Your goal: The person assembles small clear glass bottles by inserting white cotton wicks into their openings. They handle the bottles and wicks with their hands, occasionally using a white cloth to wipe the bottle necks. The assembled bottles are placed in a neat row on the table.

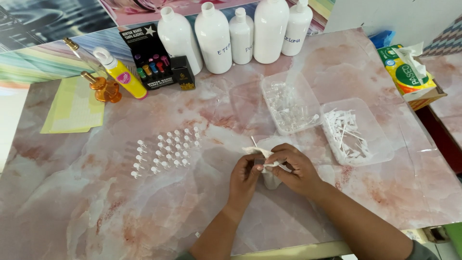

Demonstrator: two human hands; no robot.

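Note:
My left hand and my right hand meet over the pink marble table, near its front edge. Together they pinch a small clear vial wrapped in a white tissue, with a thin white stick poking up from it. A small white bottle stands partly hidden below my fingers. Several small clear vials with white caps stand in rows to the left of my hands.
Two clear plastic tubs lie behind my hands: one with clear vials, one with white dip tubes. Several white bottles line the back edge, beside a black display box, a yellow bottle and a tissue pack.

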